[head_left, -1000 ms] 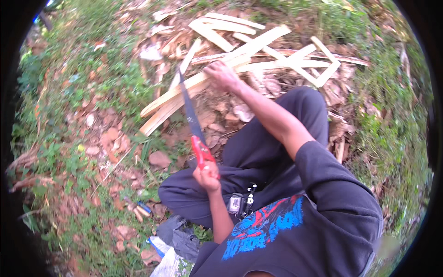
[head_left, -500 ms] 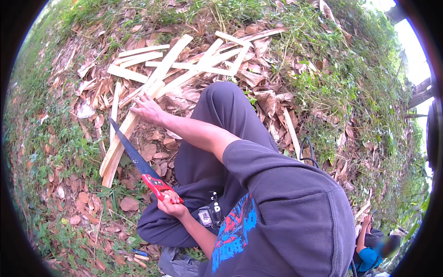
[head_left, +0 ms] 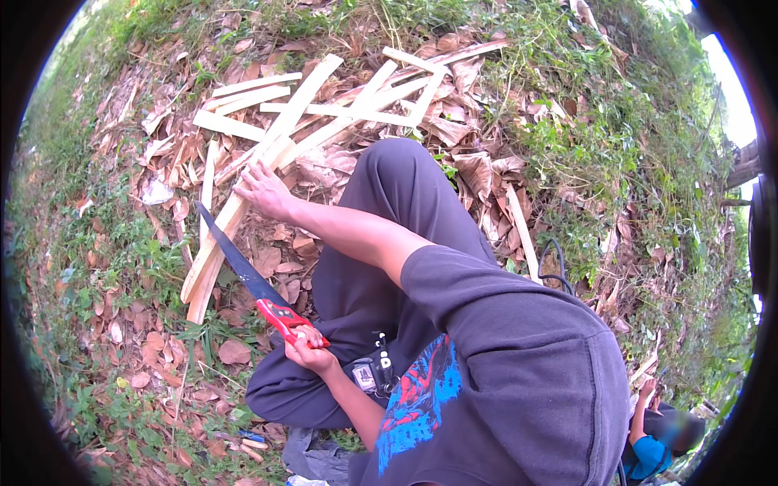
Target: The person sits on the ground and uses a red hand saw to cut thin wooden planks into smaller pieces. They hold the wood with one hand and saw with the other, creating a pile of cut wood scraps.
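My left hand (head_left: pixel 309 348) is closed round the red handle of a hand saw (head_left: pixel 243 265). The saw's dark blade slants up and left, and its tip end passes across a pale wooden plank (head_left: pixel 279 134); whether the teeth touch the wood I cannot tell. Farther up that plank lies my right hand (head_left: pixel 267 193), its fingers spread over the wood. A second wooden piece runs beneath the plank near its lower end (head_left: pixel 198 301).
Several pale wooden strips (head_left: pixel 373 115) lie crossed on dry leaves beyond my raised knee (head_left: pixel 397 174). Another strip (head_left: pixel 523 227) and a dark looped cord (head_left: pixel 559 267) lie to the right. Small tools (head_left: pixel 253 441) are at lower left. A co-worker in a blue shirt (head_left: pixel 648 455) sits at lower right.
The whole view has shifted slightly. My right hand's fingers look more spread on the plank. The saw is held in nearly the same place across the wood.
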`<state>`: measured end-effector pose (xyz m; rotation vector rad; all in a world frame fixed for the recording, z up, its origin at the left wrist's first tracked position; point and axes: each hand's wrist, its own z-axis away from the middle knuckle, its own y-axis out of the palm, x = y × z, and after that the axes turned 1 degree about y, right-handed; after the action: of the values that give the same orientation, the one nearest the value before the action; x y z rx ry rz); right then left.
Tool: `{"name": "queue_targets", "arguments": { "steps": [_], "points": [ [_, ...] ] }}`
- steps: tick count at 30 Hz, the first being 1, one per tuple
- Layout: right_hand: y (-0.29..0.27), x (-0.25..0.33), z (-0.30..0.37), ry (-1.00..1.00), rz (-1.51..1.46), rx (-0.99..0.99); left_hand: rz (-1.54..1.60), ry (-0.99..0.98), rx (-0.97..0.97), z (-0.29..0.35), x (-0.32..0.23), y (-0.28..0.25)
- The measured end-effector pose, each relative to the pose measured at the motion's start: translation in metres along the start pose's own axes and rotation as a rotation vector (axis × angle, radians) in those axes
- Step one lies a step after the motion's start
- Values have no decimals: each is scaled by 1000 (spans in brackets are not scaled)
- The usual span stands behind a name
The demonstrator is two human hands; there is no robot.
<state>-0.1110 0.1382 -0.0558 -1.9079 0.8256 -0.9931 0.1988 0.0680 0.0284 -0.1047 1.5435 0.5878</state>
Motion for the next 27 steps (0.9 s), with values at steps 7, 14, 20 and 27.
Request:
{"name": "queue_targets", "arguments": {
  "steps": [7,14,20,27],
  "points": [
    [-3,3,3,10,-2,74,-48,-2,-17,2,4,1],
    [2,-2,3,52,88,184,-24,-11,-30,0,7,9],
    [3,0,1,42,60,112,-26,34,8,-2,4,8],
    [-16,19,-33,88,-81,131,38,-48,64,-4,-7,-8]
  ]
}}
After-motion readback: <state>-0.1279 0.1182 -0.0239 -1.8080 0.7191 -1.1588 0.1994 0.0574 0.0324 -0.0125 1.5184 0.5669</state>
